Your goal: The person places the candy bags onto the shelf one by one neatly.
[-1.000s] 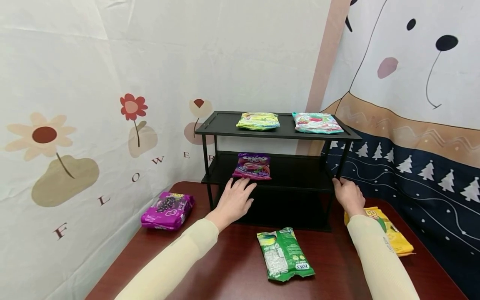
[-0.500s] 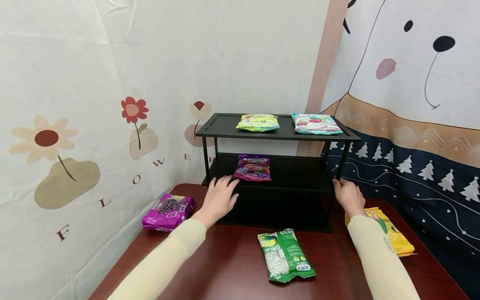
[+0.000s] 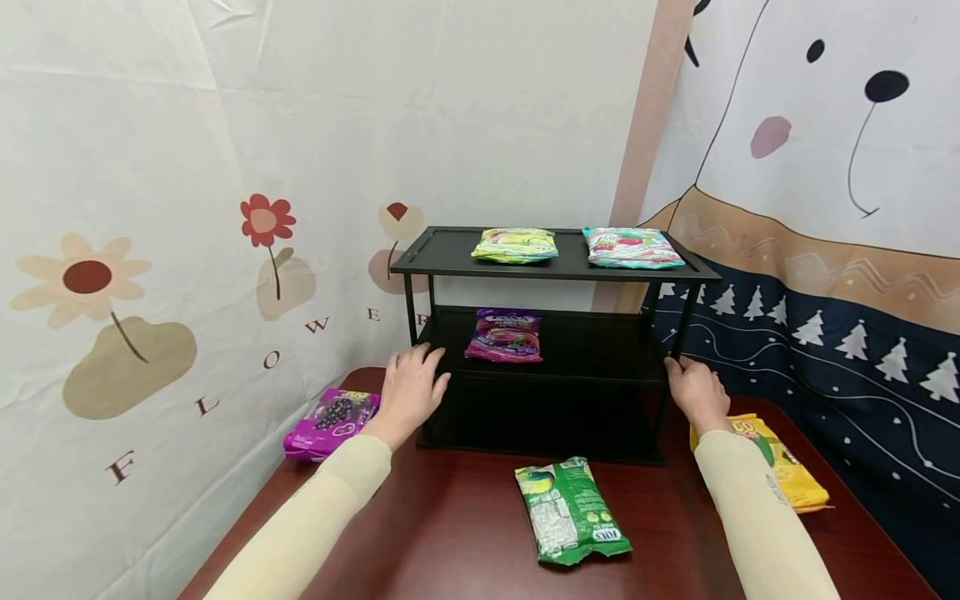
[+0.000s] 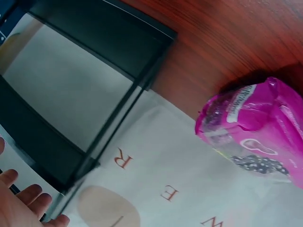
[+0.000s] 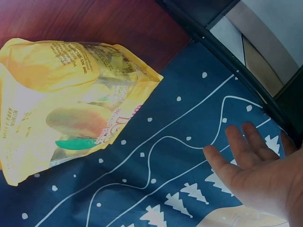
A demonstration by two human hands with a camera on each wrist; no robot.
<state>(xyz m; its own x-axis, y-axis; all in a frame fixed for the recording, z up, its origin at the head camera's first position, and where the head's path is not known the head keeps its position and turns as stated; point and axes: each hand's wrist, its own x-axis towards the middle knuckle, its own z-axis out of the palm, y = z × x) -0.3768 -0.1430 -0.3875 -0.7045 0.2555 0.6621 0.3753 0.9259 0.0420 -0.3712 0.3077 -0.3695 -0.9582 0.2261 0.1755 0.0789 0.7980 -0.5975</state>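
A black three-tier rack [image 3: 555, 273] holds a purple-red packet [image 3: 505, 336] on its middle shelf. Two more packets, one yellow-green [image 3: 515, 246] and one teal-white [image 3: 632, 248], lie on top. At the rack's left front post, my left hand [image 3: 408, 392] has its fingers loosely extended by the middle shelf's corner; contact is unclear. My right hand [image 3: 697, 393] touches the right front post at middle-shelf height. The right wrist view has that hand's fingers [image 5: 244, 146] spread, its thumb side hidden near the frame [image 5: 222, 59].
A purple grape packet [image 3: 330, 425] lies left of the rack, partly behind my left hand. In front lies a green packet [image 3: 572, 512]. On the right, a yellow packet [image 3: 787, 467] is partly covered by my right sleeve. Printed cloths hang behind the red-brown table [image 3: 450, 533].
My left hand has moved left along the middle shelf's front edge, away from the purple-red packet to the left post. The right hand has stayed at its post.
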